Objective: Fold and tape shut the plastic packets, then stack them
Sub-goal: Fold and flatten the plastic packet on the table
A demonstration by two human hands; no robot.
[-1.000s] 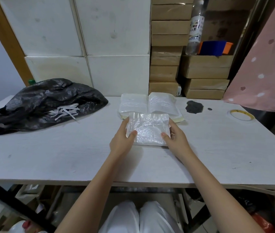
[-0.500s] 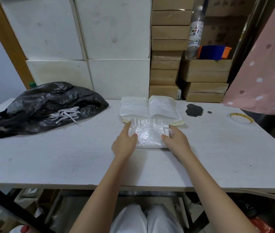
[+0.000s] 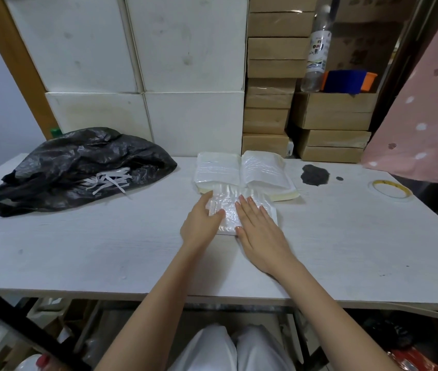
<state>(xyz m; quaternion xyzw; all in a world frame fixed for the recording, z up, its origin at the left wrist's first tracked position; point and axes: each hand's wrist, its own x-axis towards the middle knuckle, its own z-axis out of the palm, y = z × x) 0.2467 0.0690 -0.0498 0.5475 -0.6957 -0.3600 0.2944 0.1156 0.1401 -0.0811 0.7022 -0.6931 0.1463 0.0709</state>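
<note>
A clear plastic packet [image 3: 227, 210] with white contents lies flat on the white table [image 3: 105, 245], in the middle. My left hand [image 3: 202, 223] rests at its left edge, thumb laid on top. My right hand [image 3: 259, 231] lies flat on the packet's right half, fingers straight and pressing down. Just behind it, two more packets lie side by side: a left packet [image 3: 216, 171] and a right packet [image 3: 263, 170]. A roll of tape [image 3: 391, 190] lies flat at the right of the table.
A black plastic bag [image 3: 78, 167] with white paper strips [image 3: 109, 180] sits at the left. A dark stain [image 3: 315, 175] marks the table behind the packets. White boxes [image 3: 185, 76] and cardboard boxes [image 3: 274, 76] are stacked behind; pink spotted cloth [image 3: 426, 116] hangs at right.
My right hand has slid from the packet's right edge onto its top and now presses flat. My left hand stays at the left edge. The packet looks flatter.
</note>
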